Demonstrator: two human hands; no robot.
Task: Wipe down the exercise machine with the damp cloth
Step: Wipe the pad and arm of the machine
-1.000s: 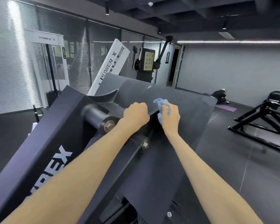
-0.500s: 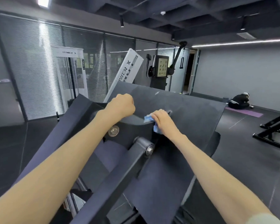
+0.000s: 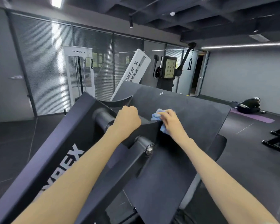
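The right hand (image 3: 171, 122) presses the bunched blue cloth (image 3: 157, 116) against the exercise machine (image 3: 176, 159) footplate's curved left edge; the left hand (image 3: 128, 119) grips that edge, fingers curled.

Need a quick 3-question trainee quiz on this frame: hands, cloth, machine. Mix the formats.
1. True or false: the right hand holds the blue cloth against the dark plate of the exercise machine.
2. The left hand is: A) flat on the floor, B) curled in a fist at the plate's curved edge, C) holding the cloth.
3. Fill in: the purple mat lies on the ____ at far right.

Key: 1 true; 2 B; 3 floor.
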